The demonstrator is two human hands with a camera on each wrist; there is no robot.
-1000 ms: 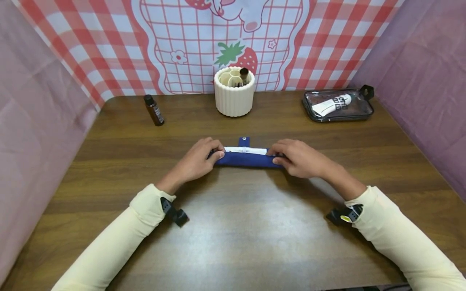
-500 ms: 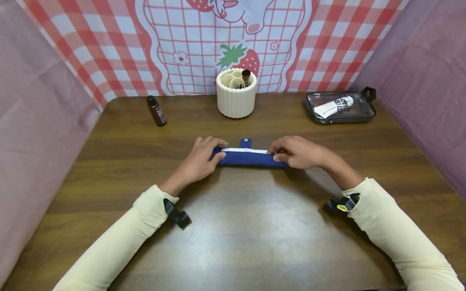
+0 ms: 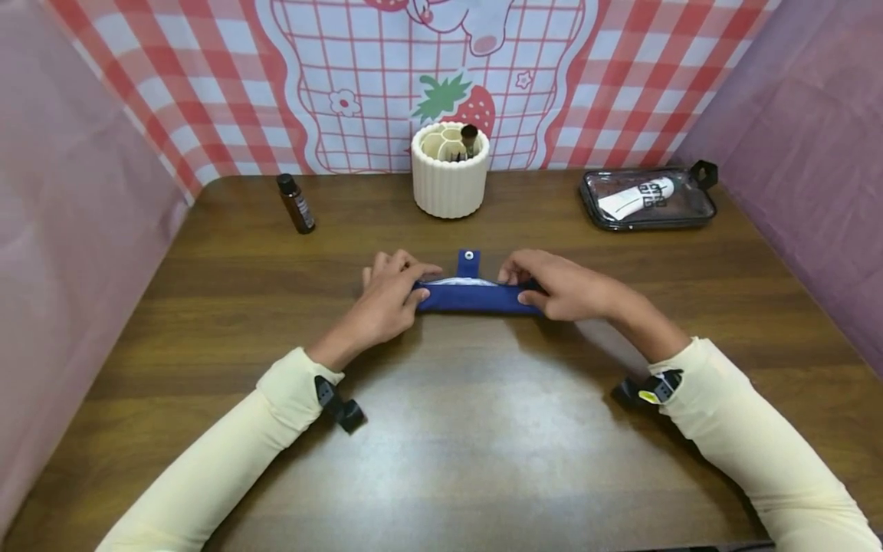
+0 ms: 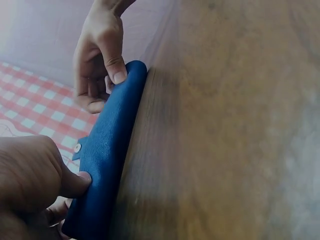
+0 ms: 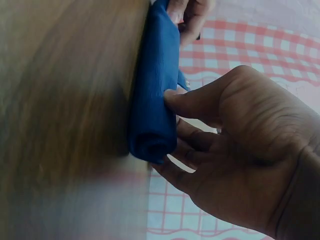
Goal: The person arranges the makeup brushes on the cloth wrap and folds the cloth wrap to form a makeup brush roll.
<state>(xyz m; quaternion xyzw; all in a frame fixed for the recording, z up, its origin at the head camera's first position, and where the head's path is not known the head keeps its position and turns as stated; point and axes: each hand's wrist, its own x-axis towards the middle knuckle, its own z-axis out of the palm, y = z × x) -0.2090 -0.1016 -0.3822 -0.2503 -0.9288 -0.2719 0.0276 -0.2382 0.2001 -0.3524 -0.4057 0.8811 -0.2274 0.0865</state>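
A dark blue roll-up pouch [image 3: 472, 297] lies across the middle of the table, and its coiled end shows in the right wrist view. Along its far side runs a thin white strip [image 3: 464, 281]. Behind that, a short blue strap [image 3: 468, 263] with a metal snap sticks out. My left hand [image 3: 388, 300] holds the left end, thumb on the near face and fingers over the far side. At the right end my right hand [image 3: 564, 287] grips likewise, its thumb [image 5: 187, 102] pressing the fabric. Parts of the fingers are hidden behind the roll.
At the back stands a cream ribbed holder [image 3: 450, 185] with a brush [image 3: 469, 136] in it. A small dark bottle [image 3: 297, 205] lies at the back left. A clear black-edged case [image 3: 679, 207] with a white tube [image 3: 636, 198] inside lies at the back right.
The white strip has narrowed and now bulges in the middle, and more of the strap shows. My left hand's fingers have spread over the far side. Both hands stay at the ends.
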